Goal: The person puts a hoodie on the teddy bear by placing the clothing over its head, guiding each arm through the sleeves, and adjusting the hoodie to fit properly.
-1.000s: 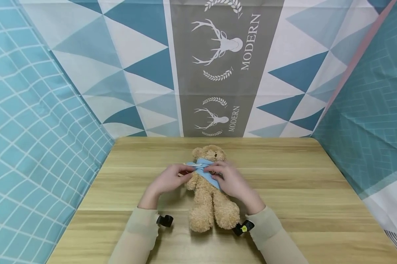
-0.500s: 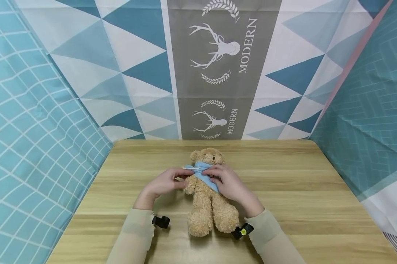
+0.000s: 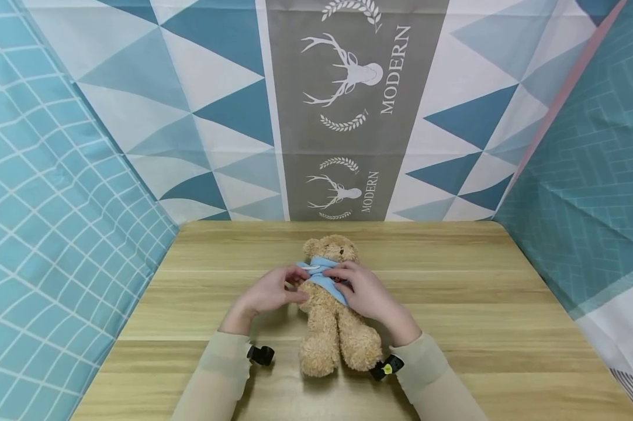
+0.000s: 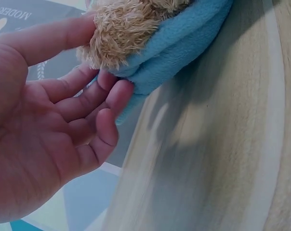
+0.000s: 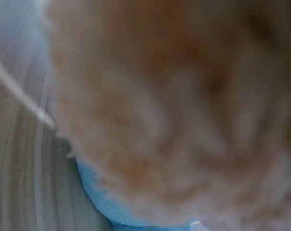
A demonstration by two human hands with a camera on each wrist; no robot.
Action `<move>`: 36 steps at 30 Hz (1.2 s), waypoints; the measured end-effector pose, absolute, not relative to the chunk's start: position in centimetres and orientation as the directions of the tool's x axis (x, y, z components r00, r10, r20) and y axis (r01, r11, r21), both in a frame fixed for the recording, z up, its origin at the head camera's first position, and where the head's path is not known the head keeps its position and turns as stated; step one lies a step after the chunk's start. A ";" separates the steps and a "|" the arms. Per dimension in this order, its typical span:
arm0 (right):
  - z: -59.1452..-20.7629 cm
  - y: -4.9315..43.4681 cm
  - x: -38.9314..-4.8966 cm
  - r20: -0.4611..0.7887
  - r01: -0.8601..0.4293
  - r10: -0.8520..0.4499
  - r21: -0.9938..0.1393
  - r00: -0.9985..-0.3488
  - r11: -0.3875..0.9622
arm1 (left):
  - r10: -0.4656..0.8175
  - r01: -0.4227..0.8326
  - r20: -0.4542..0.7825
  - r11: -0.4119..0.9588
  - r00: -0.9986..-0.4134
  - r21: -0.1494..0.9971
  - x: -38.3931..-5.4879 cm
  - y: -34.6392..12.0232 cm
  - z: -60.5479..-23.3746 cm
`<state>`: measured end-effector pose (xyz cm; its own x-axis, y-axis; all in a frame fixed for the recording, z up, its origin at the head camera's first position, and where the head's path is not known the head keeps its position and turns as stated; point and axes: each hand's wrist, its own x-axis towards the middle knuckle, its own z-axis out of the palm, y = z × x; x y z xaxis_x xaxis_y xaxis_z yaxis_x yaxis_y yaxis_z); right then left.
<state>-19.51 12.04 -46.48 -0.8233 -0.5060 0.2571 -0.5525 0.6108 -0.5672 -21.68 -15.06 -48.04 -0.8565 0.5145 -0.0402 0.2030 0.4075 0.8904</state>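
Note:
A tan teddy bear (image 3: pixel 320 345) lies on its back, head toward the wall, in a light-blue top (image 3: pixel 327 284) with a white cord near the neck. At the bear's arm on the left, my left hand (image 3: pixel 269 291) has its thumb on the fur and its fingers at the cloth. In the left wrist view, the left hand (image 4: pixel 44 130) curls its fingers under the blue cloth (image 4: pixel 184 45) beside the furry arm (image 4: pixel 124 36). My right hand (image 3: pixel 367 295) pinches the top at the chest; its fingertips are partly hidden. Blurred fur (image 5: pixel 160 110) fills most of the right wrist view.
The wooden table (image 3: pixel 453 327) extends on both sides of the bear. A patterned cloth wall (image 3: pixel 232 117) stands behind it, with a blue checked cloth (image 3: pixel 48 234) on the left and a teal one (image 3: pixel 600 193) on the right. Wrist cameras (image 3: pixel 260 355) hang near the bear's feet.
My left hand first drew slightly left, away from the top's edge, then came back right, its thumb now lower on the bear's arm. The right hand stays at the chest.

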 end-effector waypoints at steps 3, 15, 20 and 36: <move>-46.5 12.0 -19.5 0.256 -0.549 -0.503 -0.567 -0.826 0.614 | 0.505 0.192 -0.044 0.406 -0.862 0.893 -21.7 -14.9 -48.0; -46.2 12.2 -19.5 0.255 -0.543 -0.496 -0.570 -0.830 0.616 | 0.524 0.236 -0.054 0.471 -0.850 0.850 -21.0 -14.3 -46.2; -46.1 12.1 -19.6 0.248 -0.537 -0.494 -0.573 -0.833 0.619 | 0.463 0.241 -0.026 0.507 -0.886 0.828 -21.1 -14.0 -46.4; -46.5 11.7 -19.0 0.278 -0.596 -0.543 -0.546 -0.792 0.589 | 0.341 0.366 0.161 0.705 -0.926 0.607 -20.3 -12.0 -47.4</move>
<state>-19.01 11.66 -46.47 -0.7922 -0.5433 0.2780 -0.5956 0.5891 -0.5461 -20.31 -11.96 -47.35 -0.9260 0.3414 0.1612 0.3657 0.7054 0.6071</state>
